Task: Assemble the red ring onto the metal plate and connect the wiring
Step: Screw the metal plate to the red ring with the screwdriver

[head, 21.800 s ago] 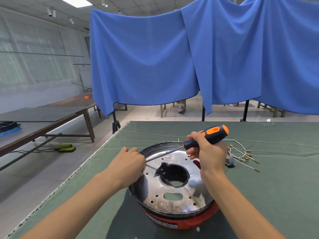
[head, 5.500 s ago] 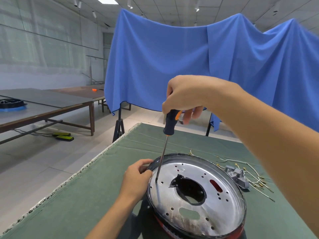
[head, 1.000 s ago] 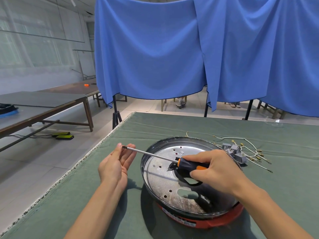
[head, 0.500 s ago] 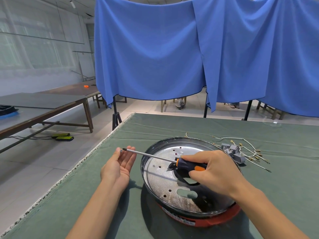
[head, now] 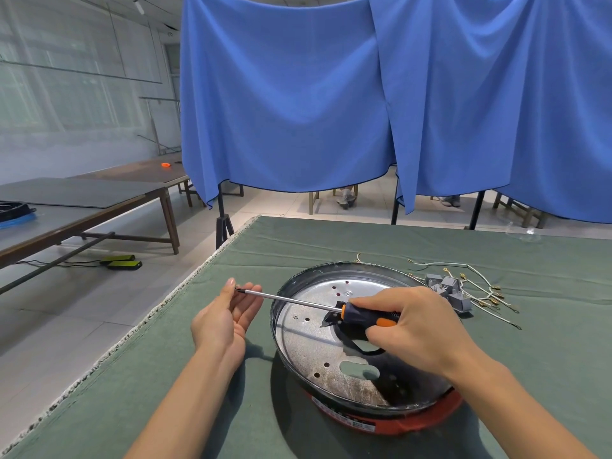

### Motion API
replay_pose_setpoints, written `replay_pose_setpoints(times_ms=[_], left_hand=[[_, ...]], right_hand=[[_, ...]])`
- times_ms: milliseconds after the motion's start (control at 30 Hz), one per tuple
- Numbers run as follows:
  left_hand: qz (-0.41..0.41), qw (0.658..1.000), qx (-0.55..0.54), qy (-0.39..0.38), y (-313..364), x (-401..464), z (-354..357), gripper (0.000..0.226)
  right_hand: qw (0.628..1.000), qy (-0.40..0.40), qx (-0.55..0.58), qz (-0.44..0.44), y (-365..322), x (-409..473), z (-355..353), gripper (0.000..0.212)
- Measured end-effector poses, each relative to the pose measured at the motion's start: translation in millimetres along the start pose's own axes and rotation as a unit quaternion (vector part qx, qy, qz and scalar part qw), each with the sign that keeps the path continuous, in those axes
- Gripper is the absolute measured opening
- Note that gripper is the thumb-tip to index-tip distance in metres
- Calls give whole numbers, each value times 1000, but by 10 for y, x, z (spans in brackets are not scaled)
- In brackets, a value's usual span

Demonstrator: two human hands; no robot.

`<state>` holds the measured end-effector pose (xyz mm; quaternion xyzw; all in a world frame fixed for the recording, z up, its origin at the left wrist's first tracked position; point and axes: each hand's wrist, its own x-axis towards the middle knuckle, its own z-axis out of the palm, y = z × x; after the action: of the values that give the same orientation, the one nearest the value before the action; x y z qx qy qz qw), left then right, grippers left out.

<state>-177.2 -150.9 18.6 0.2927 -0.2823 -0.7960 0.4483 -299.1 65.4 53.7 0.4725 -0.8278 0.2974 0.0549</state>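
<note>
A round metal plate [head: 308, 352] with a central hole and several small holes sits on top of the red ring [head: 397, 424], whose edge shows under its near rim. My right hand [head: 414, 329] grips the black-and-orange handle of a screwdriver [head: 364, 316] above the plate, its shaft pointing left. The tip touches the fingers of my left hand [head: 225, 316], which is held palm up and relaxed just left of the plate. A bundle of white wiring [head: 477, 289] with grey connector blocks and brass terminals lies on the cloth behind my right hand.
The work lies on a green cloth-covered table [head: 546, 359] whose left edge [head: 139, 329] runs close to my left hand. Blue curtains [head: 331, 111] hang behind the table. Long tables [head: 82, 200] stand off to the left across the floor.
Over the last second my left hand opened slightly and the screwdriver tip stayed at its fingers. Earlier, the screwdriver stood upright on the plate's left side while my left hand held the rim.
</note>
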Motion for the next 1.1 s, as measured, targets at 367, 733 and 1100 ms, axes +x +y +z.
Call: replay_pose_setpoints(times_ms=[367,733,1100], left_hand=[[19,999,44,-7,-18,0,-26,17],[14,997,46,-58,-12,-90,67,22],[19,995,93,-27,149,-115,88,15]], right_hand=[[999,-29,30,21,-32,-15,-59,45],[983,-92,139,74,6,71,-38,34],[724,-29,681,109,-8,129,-182,47]])
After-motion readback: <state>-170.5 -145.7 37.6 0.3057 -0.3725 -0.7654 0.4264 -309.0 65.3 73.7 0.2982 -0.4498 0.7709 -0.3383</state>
